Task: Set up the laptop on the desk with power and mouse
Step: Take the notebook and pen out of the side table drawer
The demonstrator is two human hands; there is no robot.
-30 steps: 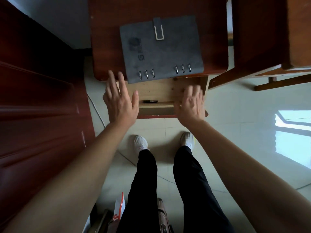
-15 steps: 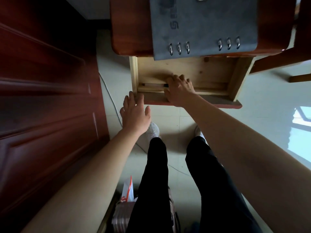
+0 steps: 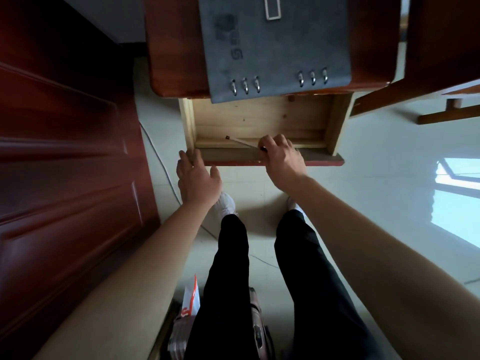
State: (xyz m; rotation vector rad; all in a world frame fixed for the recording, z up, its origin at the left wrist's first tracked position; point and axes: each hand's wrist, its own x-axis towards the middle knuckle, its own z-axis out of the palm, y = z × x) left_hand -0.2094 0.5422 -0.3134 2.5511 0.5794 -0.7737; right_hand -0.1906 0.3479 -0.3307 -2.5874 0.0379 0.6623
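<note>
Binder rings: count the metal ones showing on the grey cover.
6. Three rings sit left and three right, along the grey binder's near edge. The frame cuts off the binder's top, so others may be hidden.

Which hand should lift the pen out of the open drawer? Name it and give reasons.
Right. The right hand pinches one end of the pen inside the drawer; the left hand rests at the drawer's left front corner, apart from the pen.
</note>
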